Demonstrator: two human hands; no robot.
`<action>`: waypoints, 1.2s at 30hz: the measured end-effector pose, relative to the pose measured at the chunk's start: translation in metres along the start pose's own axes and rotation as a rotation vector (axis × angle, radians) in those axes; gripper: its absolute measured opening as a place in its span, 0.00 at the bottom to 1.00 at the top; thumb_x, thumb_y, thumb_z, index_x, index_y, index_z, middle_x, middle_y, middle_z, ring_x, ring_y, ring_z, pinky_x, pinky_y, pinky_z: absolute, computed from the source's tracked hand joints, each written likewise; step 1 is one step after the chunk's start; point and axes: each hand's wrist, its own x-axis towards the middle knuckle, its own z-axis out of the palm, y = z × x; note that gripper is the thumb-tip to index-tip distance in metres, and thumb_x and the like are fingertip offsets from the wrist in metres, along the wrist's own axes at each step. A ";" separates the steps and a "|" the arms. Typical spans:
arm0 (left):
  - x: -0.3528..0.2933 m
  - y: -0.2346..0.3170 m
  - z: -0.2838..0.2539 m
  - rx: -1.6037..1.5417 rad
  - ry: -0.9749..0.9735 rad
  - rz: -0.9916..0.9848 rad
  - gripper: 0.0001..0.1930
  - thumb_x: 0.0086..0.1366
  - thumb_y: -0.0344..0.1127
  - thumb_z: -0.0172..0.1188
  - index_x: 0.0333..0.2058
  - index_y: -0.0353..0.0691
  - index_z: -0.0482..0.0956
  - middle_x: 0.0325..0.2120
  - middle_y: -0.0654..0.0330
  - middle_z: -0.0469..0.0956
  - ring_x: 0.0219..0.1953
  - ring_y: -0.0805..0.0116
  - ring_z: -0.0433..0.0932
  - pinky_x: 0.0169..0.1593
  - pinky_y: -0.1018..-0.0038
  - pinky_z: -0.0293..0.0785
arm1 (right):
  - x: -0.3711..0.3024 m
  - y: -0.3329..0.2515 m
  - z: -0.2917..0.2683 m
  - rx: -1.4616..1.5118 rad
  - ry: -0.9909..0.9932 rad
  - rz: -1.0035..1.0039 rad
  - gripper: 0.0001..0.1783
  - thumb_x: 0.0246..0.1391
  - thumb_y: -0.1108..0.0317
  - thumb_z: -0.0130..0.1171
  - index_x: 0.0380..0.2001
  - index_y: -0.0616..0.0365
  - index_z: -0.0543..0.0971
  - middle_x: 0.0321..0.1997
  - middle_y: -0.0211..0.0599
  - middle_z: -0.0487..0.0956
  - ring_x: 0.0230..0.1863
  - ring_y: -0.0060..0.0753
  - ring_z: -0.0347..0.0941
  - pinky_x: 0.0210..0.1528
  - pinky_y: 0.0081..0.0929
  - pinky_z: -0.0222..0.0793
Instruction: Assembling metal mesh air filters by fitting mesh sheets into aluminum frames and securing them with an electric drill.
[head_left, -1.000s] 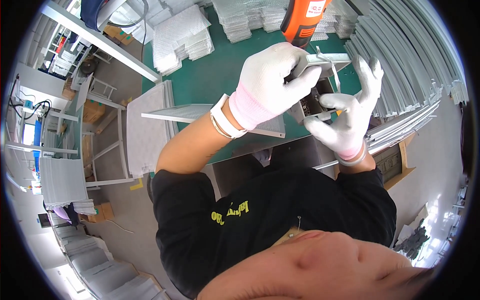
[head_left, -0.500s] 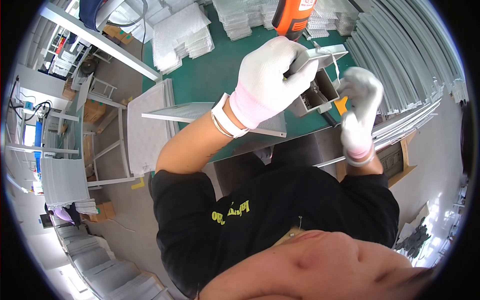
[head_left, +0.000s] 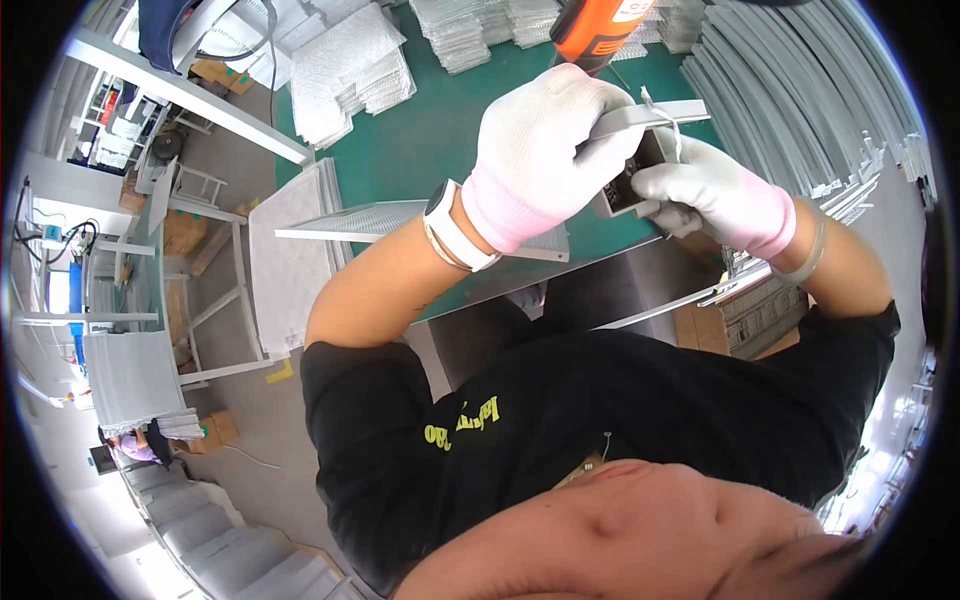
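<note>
A small grey box (head_left: 622, 204) with a raised pale lid (head_left: 660, 113) is held up over the front of the green table. Small dark metal bits lie in it, too small to name. My left hand (head_left: 545, 150), in a white and pink glove, is closed on the box at its lid side. On the opposite side my right hand (head_left: 715, 195), gloved the same way, has closed around the box's edge, with a fingertip over the opening. A white strip (head_left: 668, 122) hangs across the lid. Just beyond my left hand is an orange and black power tool (head_left: 597, 35).
A white perforated panel (head_left: 375, 218) lies under my left forearm, beside a stack of white sheets (head_left: 300, 215). Bubble-wrapped packs (head_left: 350, 80) stand on the green table (head_left: 440, 120) at the back. Many long grey strips (head_left: 800, 100) are piled at the right.
My right hand has moved from beside the box onto its edge, with its forearm swung outward. The box has tilted a little. My left hand keeps its hold.
</note>
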 end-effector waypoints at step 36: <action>-0.017 -0.016 0.009 -0.331 0.015 -0.472 0.23 0.54 0.22 0.63 0.51 0.37 0.73 0.46 0.51 0.71 0.50 0.55 0.75 0.56 0.67 0.72 | 0.058 -0.007 0.002 -0.240 0.167 -0.350 0.16 0.60 0.62 0.57 0.49 0.56 0.77 0.30 0.30 0.79 0.24 0.17 0.68 0.21 0.19 0.63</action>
